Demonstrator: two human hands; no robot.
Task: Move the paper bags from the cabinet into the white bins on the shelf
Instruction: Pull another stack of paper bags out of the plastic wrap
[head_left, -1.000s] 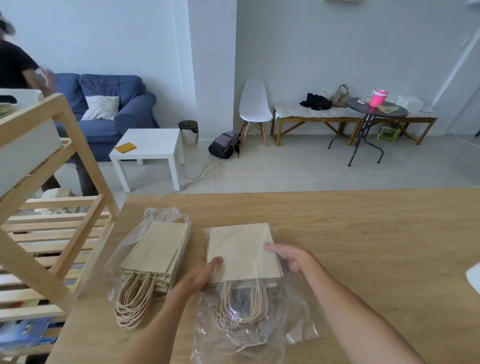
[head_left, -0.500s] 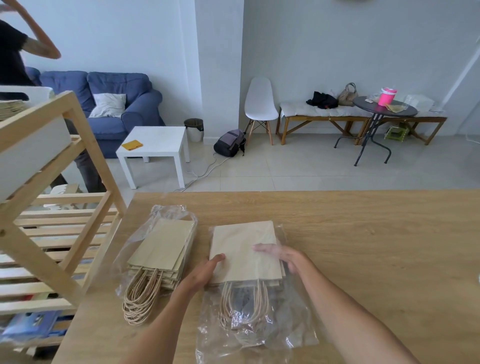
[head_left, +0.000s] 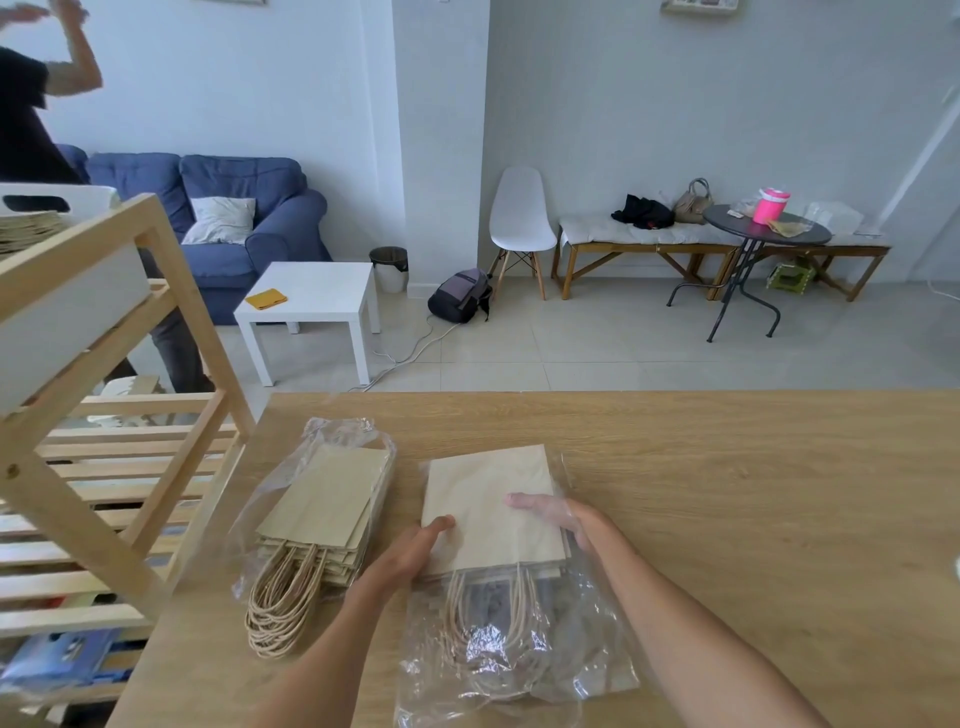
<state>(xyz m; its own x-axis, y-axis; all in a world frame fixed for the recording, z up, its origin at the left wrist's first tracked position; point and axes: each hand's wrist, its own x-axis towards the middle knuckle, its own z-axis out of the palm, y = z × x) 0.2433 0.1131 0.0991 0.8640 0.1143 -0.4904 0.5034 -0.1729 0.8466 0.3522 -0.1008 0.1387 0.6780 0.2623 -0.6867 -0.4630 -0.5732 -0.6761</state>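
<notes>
Two stacks of paper bags lie flat on the wooden bench (head_left: 727, 493), each in a clear plastic wrapper, twine handles toward the wearer. Left stack (head_left: 327, 504) sits near the bench's left edge, untouched. Right stack (head_left: 488, 509) is held from both sides: left hand (head_left: 410, 556) grips its near-left edge, thumb over the top bag; right hand (head_left: 558, 517) lies on the right side, fingers spread flat across the top bag, partly under the wrapper (head_left: 519, 639). Wooden shelf (head_left: 104, 467) stands just left of the bench; a white bin (head_left: 67, 291) on its upper level already holds bags. Another person stands behind the shelf.
</notes>
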